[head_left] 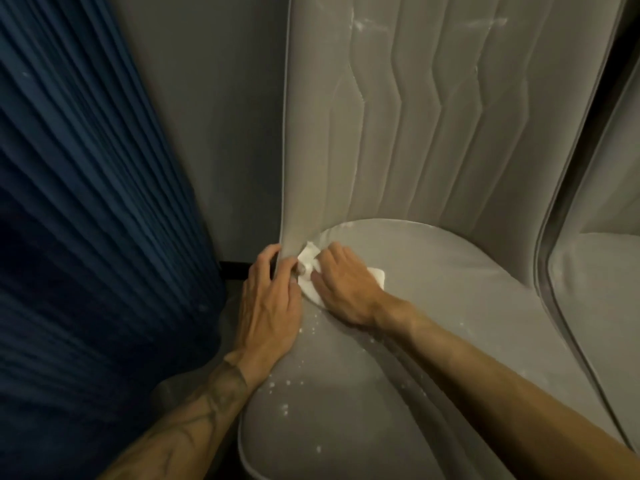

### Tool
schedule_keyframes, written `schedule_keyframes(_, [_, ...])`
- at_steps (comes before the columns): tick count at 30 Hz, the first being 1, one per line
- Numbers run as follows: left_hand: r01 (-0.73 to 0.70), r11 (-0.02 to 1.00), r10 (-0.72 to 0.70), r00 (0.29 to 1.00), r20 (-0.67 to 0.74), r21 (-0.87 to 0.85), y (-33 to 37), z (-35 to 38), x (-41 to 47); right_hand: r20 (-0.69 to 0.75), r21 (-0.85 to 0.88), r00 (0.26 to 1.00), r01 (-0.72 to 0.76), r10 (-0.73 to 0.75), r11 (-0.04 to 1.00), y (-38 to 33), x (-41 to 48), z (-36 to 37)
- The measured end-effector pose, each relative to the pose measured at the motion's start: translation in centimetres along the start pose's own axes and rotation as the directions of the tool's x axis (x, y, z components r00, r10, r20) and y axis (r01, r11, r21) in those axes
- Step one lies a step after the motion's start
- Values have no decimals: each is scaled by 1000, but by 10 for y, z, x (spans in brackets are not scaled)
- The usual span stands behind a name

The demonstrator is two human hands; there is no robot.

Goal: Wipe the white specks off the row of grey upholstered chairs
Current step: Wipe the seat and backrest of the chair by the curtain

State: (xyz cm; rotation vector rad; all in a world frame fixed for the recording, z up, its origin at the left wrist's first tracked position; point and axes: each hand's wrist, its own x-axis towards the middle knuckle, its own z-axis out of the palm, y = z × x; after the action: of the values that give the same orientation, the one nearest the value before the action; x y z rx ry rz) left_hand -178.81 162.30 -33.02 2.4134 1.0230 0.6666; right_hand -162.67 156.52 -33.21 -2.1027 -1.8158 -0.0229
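Matt grey upholstered chair (433,271) of soft, velvety cloth with stitched channels; beside it, crumpled white paper tissue (310,268) and pleated dark-blue cloth curtain (86,202).

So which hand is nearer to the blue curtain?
Left. The left hand grips the chair back beside the curtain; the right hand presses a cloth on the seat, farther away.
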Motion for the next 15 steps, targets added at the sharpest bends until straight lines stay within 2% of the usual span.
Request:
schedule_keyframes(2, [-7, 999, 8, 1000, 3, -51, -4, -4, 4, 27, 2, 999, 41, -41, 999, 5, -5, -6])
schedule_keyframes(7, [-66, 995, 67, 998, 10, -77, -21, -7, 12, -9, -163, 991, -135, 135, 977, 13, 31, -9])
schedule_keyframes(8, [-68, 994, 70, 998, 11, -82, -22, -6, 12, -10, -167, 993, -121, 121, 979, 5, 28, -6])
schedule_keyframes(10, [-70, 993, 72, 997, 14, -94, -23, -2, 10, -28, -65, 1000, -3, 2, 998, -16, 3, -1])
schedule_keyframes(13, [-74, 993, 76, 997, 16, -96, -24, 0, 9, 51, 9, 983, 177, -177, 984, -28, -41, -9])
schedule_keyframes(15, [-75, 995, 75, 997, 8, -59, -23, -2, 10, 70, -13, 989, 132, -131, 991, -10, -42, -22])
